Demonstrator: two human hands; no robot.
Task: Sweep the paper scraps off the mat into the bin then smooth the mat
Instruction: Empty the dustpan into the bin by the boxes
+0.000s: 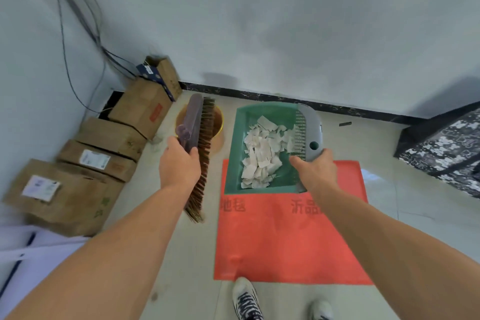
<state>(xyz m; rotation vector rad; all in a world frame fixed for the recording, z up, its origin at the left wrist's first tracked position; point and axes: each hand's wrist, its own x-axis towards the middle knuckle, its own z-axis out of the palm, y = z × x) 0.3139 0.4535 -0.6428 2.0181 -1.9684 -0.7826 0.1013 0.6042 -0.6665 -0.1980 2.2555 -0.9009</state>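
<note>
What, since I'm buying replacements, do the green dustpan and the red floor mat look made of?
The green dustpan looks like moulded plastic, matte: uniform colour, smooth rigid walls. The red floor mat seems thin plastic sheet or coated fabric, faintly shiny; it lies flat with one small wrinkle and printed characters.

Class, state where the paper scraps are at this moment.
In the head view, the paper scraps lie inside the green dustpan, held by the right hand over the far end of the red mat.

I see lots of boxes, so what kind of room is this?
Probably a storage corner of a plain room: cardboard boxes lined along the wall, loose cables hanging down it, and a tiled floor.
</note>
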